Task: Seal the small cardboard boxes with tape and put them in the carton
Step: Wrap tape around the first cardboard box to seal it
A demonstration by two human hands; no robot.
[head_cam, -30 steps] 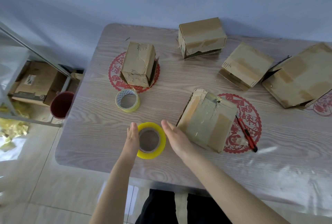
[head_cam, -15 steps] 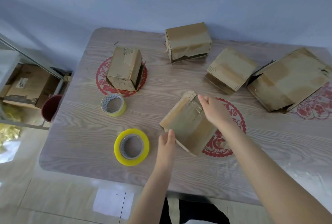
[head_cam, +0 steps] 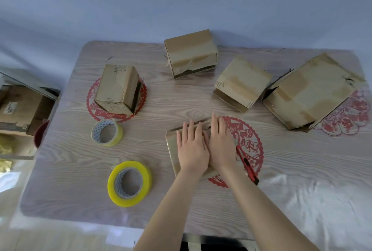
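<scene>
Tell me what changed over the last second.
Both hands left the yellow tape roll and moved right to the nearest small box. The left hand and right hand now lie flat side by side on its top, pressing it, and the box looks turned squarer to the person. The paler tape roll, red cutter and four other boxes stayed put.

On table (head_cam: 181, 105): 4 sm. boxes (head_cam: 116, 87) (head_cam: 190, 49) (head_cam: 243, 81) (head_cam: 171, 144), 1 bigger carton (head_cam: 310, 91), 2 tape rolls (head_cam: 119, 136) (head_cam: 147, 176), 3 red paper mats (head_cam: 91, 105) (head_cam: 249, 140) (head_cam: 350, 118), 1 red cutter (head_cam: 246, 162).
</scene>
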